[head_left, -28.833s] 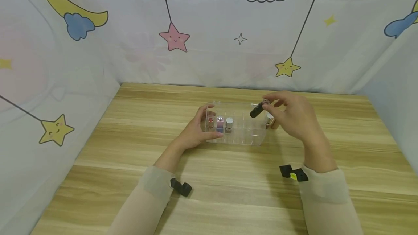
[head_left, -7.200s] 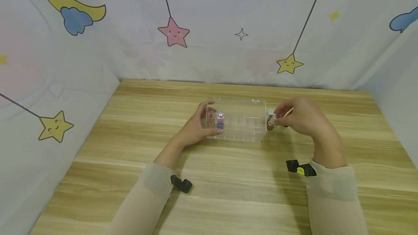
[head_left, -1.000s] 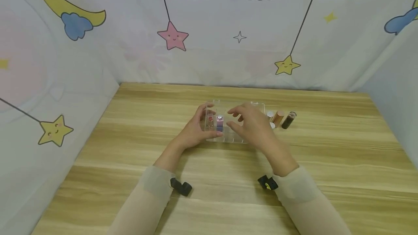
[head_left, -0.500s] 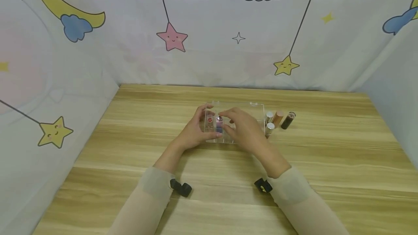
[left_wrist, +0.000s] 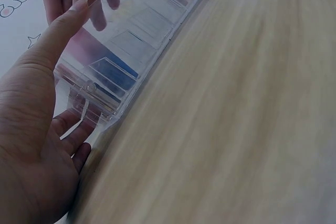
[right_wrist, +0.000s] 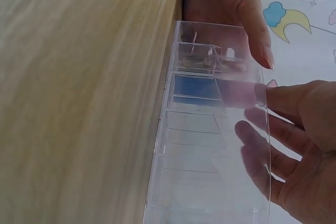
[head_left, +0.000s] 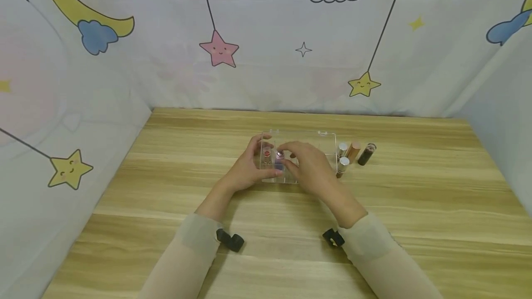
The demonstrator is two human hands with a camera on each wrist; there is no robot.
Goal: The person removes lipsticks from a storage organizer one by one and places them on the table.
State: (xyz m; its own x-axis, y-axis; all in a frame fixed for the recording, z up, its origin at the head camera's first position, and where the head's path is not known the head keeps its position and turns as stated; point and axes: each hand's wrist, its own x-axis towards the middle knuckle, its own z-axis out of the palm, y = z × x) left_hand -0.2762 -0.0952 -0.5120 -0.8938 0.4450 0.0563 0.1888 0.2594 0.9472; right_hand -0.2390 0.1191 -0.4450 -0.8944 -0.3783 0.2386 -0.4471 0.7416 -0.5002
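Note:
A clear plastic organizer box (head_left: 328, 144) with compartments stands on the table. My left hand (head_left: 245, 167) holds its left end, thumb at the front and fingers behind, as the left wrist view also shows. In the second compartment from the left stands a pink-and-blue lipstick (right_wrist: 197, 86). Thumb and index finger of my right hand (head_left: 312, 166) pinch its top inside the box. One more lipstick, red at the top (head_left: 267, 153), stands in the leftmost compartment. In the right wrist view, the compartments beyond the pink-and-blue lipstick hold nothing.
Just right of the box stand two silver-capped lipsticks (head_left: 343, 164), a copper-coloured one (head_left: 353, 152) and a dark tube (head_left: 367, 154). The wooden table (head_left: 266, 253) meets a patterned cloth (head_left: 266, 86) at the back and sides.
Over the last second, my right hand has moved left across the box and taken hold of the pink-and-blue lipstick. Earlier it set tubes down right of the box. The left hand has kept its place.

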